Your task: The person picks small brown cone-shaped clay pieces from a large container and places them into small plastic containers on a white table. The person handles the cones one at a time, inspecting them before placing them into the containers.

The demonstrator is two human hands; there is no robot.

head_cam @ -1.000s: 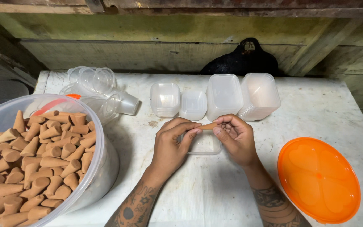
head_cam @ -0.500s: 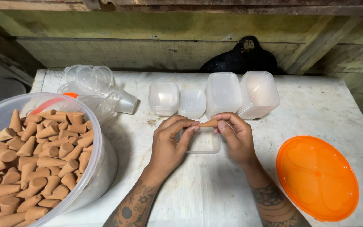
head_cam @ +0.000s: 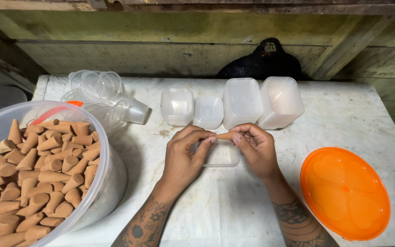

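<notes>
I am pinching a small brown cone (head_cam: 225, 136) between the fingers of my left hand (head_cam: 184, 158) and my right hand (head_cam: 255, 148), both gripping it just above a clear shallow container (head_cam: 220, 155) sitting on the white bench (head_cam: 234, 206), near the big tub of cones (head_cam: 37, 174).

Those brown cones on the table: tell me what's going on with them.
A person holds one brown cone between the fingertips of both hands, left hand and right hand, just above a small clear container on the white table. A big clear tub at the left is heaped with more cones. An orange lid lies at the right, and stacked clear containers stand behind.
</notes>
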